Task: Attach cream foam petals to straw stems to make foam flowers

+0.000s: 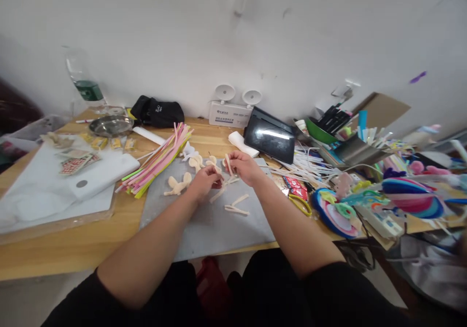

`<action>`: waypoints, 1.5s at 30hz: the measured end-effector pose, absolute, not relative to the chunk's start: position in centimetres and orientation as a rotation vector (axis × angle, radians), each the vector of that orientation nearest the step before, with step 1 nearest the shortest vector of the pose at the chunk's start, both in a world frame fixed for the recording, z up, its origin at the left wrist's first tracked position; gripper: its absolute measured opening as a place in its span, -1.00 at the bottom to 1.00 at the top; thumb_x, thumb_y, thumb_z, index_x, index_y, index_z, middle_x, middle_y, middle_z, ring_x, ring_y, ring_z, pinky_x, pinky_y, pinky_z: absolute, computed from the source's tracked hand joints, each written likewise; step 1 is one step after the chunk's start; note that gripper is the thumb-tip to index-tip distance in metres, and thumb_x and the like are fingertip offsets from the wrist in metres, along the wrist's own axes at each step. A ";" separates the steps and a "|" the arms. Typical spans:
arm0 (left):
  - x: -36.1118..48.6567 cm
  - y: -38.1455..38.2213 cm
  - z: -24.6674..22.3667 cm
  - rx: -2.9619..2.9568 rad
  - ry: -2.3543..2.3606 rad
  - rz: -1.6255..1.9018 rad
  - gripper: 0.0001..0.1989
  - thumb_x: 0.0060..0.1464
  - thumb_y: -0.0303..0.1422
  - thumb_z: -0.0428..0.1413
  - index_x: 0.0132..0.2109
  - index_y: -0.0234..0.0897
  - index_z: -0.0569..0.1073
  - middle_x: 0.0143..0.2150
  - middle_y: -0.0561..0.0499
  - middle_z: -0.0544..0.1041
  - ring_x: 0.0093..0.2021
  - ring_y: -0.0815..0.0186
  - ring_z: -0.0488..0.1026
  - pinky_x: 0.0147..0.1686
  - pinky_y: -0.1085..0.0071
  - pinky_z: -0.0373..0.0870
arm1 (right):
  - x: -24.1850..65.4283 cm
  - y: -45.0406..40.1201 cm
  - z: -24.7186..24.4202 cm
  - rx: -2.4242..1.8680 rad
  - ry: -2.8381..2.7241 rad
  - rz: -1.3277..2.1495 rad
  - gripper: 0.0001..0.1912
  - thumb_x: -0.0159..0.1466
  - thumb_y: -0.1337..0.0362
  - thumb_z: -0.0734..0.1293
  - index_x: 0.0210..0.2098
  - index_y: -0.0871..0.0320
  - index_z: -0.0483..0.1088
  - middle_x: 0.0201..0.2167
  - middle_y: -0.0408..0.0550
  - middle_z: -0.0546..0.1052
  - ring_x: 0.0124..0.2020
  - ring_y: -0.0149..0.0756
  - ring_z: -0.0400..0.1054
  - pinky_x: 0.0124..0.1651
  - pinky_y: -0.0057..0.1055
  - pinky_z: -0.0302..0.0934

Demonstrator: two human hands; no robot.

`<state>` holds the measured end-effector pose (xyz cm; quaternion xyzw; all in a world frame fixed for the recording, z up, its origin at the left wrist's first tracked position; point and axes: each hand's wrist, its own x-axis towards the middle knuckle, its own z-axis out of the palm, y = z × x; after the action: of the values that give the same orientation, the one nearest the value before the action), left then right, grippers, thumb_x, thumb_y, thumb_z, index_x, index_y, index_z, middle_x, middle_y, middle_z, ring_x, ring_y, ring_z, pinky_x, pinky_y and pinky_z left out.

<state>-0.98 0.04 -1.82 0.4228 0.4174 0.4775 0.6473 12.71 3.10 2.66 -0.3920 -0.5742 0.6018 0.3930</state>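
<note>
My right hand pinches a cream pipe cleaner that stands up between thumb and fingers. Close beside it, my left hand has its fingers drawn together; what lies in them is hidden. Loose cream strips cross below the fingertips, and a bent cream pipe cleaner piece lies nearer me on the grey mat. Left of my left hand rests a fuzzy cream shape with rounded lobes. Another looped cream shape sits just beyond that hand, with a white one behind it.
A bundle of pink, yellow and green pipe cleaners lies left of the mat. Behind stand an emergency light and a black tablet-like panel. Yellow-handled scissors and coloured craft pieces crowd the right. A metal dish sits back left.
</note>
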 end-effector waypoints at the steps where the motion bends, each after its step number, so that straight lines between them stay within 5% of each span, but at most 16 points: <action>1: -1.1 0.1 -1.9 0.964 0.983 1.104 -0.85 -0.27 -0.43 0.08 -0.53 -0.31 0.21 -0.60 0.14 0.35 -0.61 0.50 0.28 -0.56 0.53 0.28 | 12.5 3.3 2.0 -0.977 -1.436 1.560 -0.91 -0.06 0.34 0.23 -0.52 0.17 0.19 -0.66 -0.27 0.31 -0.66 -0.54 0.14 -0.59 -0.56 0.00; 6: -1.1 0.3 -2.2 0.971 0.995 1.118 -0.86 -0.26 -0.45 0.06 -0.54 -0.30 0.19 -0.66 0.19 0.26 -0.67 0.53 0.20 -0.65 0.59 0.17 | 12.4 3.2 -1.2 -0.931 -1.337 1.558 -0.88 -0.01 0.29 0.26 -0.48 0.17 0.21 -0.66 -0.30 0.22 -0.72 -0.60 -0.02 -0.66 -0.59 -0.14; 11: -0.6 0.1 -1.9 0.954 1.016 1.068 -0.91 -0.25 -0.46 0.07 -0.48 -0.32 0.28 -0.59 0.15 0.35 -0.63 0.51 0.27 -0.60 0.56 0.21 | 12.7 2.5 -2.2 -0.823 -1.371 1.567 -0.77 0.07 0.22 0.24 -0.26 0.13 0.27 -0.57 -0.26 0.23 -0.65 -0.57 0.05 -0.61 -0.57 -0.04; 16: -0.5 0.1 -1.7 0.931 1.011 1.072 -0.87 -0.22 -0.43 0.09 -0.55 -0.33 0.24 -0.65 0.15 0.31 -0.67 0.52 0.23 -0.66 0.58 0.16 | 13.4 2.4 -1.7 -0.857 -1.539 1.439 -0.83 0.08 0.18 0.24 -0.41 0.16 0.31 -0.62 -0.26 0.24 -0.64 -0.56 0.07 -0.57 -0.56 0.00; 21: -0.7 0.4 -2.1 0.931 1.055 1.128 -0.83 -0.17 -0.34 0.10 -0.52 -0.32 0.27 -0.67 0.14 0.30 -0.70 0.53 0.19 -0.69 0.58 0.11 | 14.1 2.4 -1.4 -0.828 -1.826 1.132 -0.85 0.09 0.19 0.26 -0.42 0.14 0.35 -0.49 -0.16 0.40 -0.43 -0.43 0.28 -0.34 -0.44 0.18; 33: -0.6 0.0 -2.0 0.679 0.793 1.000 -0.90 -0.07 -0.38 0.06 -0.37 -0.32 0.32 -0.59 0.10 0.35 -0.64 0.48 0.31 -0.65 0.55 0.25 | 13.5 1.6 -2.1 -0.742 -2.254 0.212 -0.80 0.19 0.32 0.16 -0.33 0.04 0.41 -0.19 -0.07 0.38 -0.27 -0.40 0.28 -0.26 -0.42 0.21; 39: -0.8 -0.3 -1.5 0.686 0.777 0.959 -0.80 0.00 -0.25 0.03 -0.29 -0.29 0.32 -0.52 0.09 0.41 -0.63 0.46 0.38 -0.69 0.57 0.28 | 14.0 2.1 -2.1 -0.778 -2.281 -0.029 -0.78 0.21 0.36 0.12 -0.29 0.07 0.38 -0.12 -0.07 0.42 -0.15 -0.33 0.29 0.11 -0.14 -0.06; 45: -0.9 -0.5 -1.4 0.990 0.964 0.828 -0.71 -0.10 -0.29 0.12 -0.19 -0.31 0.34 -0.43 -0.02 0.51 -0.65 0.46 0.38 -0.67 0.57 0.30 | 14.4 2.9 -2.2 -0.785 -2.200 0.187 -0.78 0.22 0.32 0.11 -0.32 0.12 0.37 -0.28 0.00 0.44 -0.23 -0.34 0.31 -0.16 -0.36 0.21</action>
<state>-0.92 -0.52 -1.36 0.4433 0.4316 0.3706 0.6927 14.37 2.93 -2.20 -0.3088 -0.8650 0.0736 0.3887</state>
